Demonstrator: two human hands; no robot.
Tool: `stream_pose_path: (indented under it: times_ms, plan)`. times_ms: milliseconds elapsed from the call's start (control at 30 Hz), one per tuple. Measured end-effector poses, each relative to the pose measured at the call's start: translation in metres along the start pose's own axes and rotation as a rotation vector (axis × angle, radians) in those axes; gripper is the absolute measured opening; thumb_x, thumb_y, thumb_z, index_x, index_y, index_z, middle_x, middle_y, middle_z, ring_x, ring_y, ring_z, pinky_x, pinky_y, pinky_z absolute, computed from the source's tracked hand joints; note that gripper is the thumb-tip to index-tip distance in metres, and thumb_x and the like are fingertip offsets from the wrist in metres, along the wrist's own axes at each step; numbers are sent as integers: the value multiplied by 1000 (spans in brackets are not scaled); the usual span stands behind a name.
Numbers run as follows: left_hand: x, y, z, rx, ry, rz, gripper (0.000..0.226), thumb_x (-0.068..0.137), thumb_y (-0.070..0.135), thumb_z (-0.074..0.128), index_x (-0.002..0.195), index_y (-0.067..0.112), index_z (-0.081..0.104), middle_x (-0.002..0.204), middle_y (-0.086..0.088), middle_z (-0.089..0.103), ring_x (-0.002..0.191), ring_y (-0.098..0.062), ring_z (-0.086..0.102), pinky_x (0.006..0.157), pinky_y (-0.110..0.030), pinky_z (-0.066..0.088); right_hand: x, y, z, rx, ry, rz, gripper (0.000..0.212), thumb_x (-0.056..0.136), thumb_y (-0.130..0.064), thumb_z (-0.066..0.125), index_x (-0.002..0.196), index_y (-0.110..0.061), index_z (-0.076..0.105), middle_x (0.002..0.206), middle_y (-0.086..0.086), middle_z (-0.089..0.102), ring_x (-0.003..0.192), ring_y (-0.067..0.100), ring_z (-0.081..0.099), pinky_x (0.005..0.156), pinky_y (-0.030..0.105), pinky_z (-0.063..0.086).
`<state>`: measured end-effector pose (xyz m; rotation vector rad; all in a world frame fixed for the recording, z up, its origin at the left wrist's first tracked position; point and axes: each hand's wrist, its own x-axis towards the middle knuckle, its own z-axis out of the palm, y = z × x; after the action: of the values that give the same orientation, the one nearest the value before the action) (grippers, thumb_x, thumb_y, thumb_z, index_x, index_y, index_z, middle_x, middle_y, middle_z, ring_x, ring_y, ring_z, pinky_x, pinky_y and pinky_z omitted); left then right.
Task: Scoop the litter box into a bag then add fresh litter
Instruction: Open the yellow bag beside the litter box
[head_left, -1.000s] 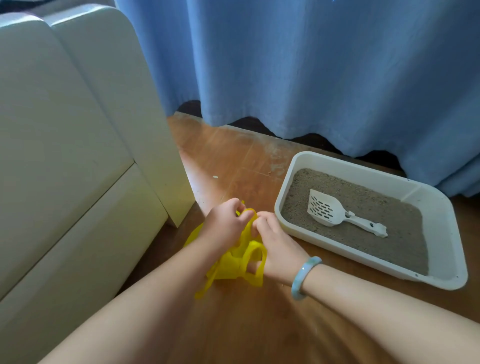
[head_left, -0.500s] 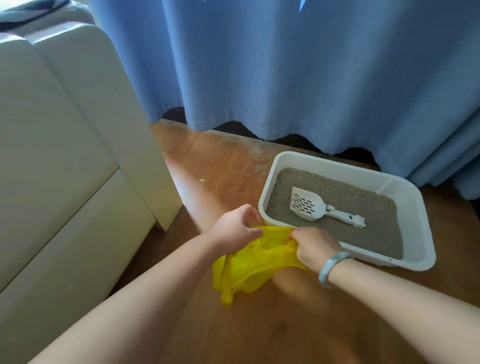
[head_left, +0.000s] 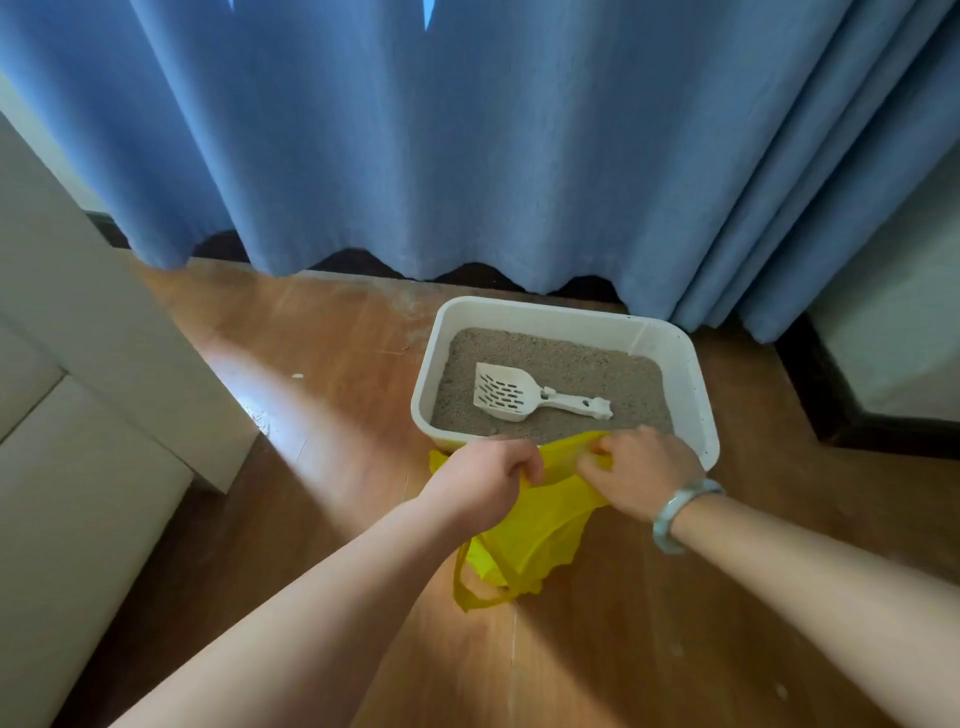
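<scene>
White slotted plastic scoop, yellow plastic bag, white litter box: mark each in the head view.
White slotted plastic scoop (head_left: 506, 392): head view, on its slotted blade.
Yellow plastic bag (head_left: 535, 535): head view, on the body below the hands.
White litter box (head_left: 696, 384): head view, on its right rim.

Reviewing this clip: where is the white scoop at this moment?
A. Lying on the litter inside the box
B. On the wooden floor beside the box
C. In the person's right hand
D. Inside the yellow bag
A: the white scoop lies flat on the grey litter inside the litter box, untouched, while the left hand and right hand both grip the yellow bag.
</scene>
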<state>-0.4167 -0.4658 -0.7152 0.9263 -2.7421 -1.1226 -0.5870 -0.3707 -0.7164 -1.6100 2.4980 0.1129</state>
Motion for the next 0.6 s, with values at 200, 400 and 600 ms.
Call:
stream_pose_path:
  times_ms: [200,400,600]
  plan:
    - [0,-7,5,310,85,38,40,89,25,52,129,27,49,131,7,45,104,-21,57,76,-33,48,3,-25,18,-24,230,-229,36,51,-32,80,81,-20,65,110,7,60,103,32,57,83,40,48]
    - [-2,-33,13,706,217,116,54,60,15,61,114,15,61,130,-5,54,85,-23,62,59,-29,47,20,-51,42,-76,123,-266,55,40,-42,80,88,-22,65,130,10,53,119,29,45,96,39,26]
    - [7,-51,17,576,75,-17,65,75,7,53,138,16,36,140,-10,42,113,-31,53,84,-38,48,36,-41,64,-115,82,-263,69,36,-27,85,101,-22,62,140,12,42,121,33,49,101,49,34]
